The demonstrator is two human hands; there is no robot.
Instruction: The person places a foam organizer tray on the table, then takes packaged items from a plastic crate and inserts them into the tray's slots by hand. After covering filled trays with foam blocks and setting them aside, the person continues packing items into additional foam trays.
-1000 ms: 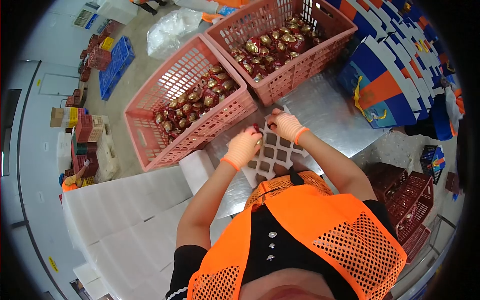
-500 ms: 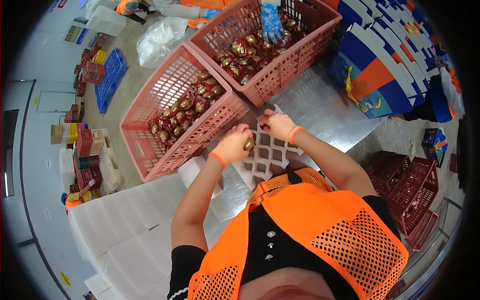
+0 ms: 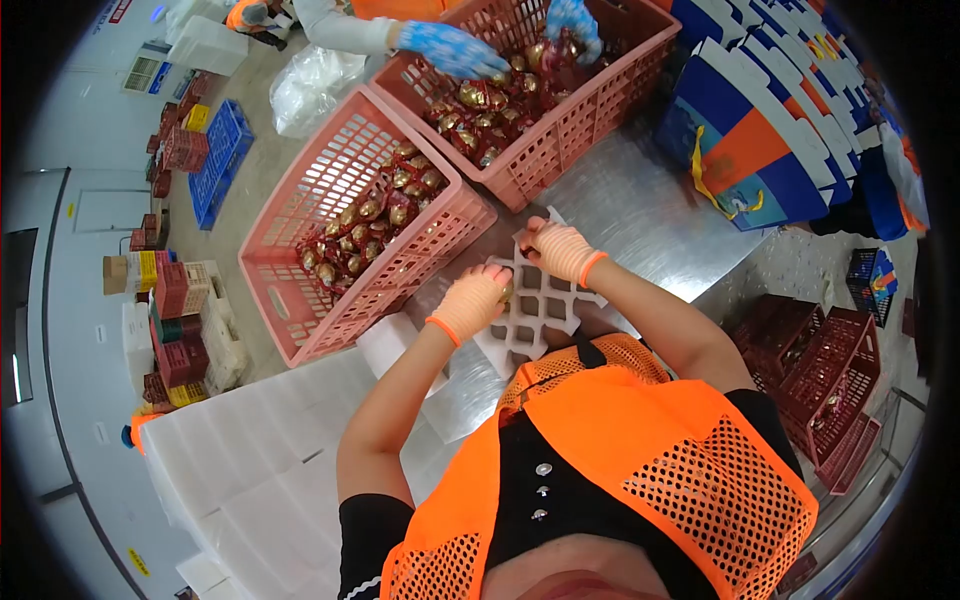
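A shiny metal counter (image 3: 640, 195) spreads before you. On it, two pink lattice crates lean toward each other, one (image 3: 350, 300) at ten o'clock, the other (image 3: 585, 130) at twelve, both heaped with wrapped pieces (image 3: 368, 212), rounded, gold and dark red, glinting. Nearest your waist lies a pale, thin-walled tray (image 3: 541, 292) with rows of open square cells; it is probably light and bendy, best held by its outer rim, since the ribs could buckle under a hard squeeze. Your left hand (image 3: 472, 303) sits at the tray's nine o'clock, fingers curled around a single gold piece (image 3: 507, 292), mostly hidden beneath them. Your right hand (image 3: 560, 250) is at one o'clock, fingers bent at the tray's far edge; you cannot tell from here whether they pinch anything. The gold piece looks smooth, so expect it to be light, firm and a little slippery; cup its round sides gently, as the wrapping may crease or tear.
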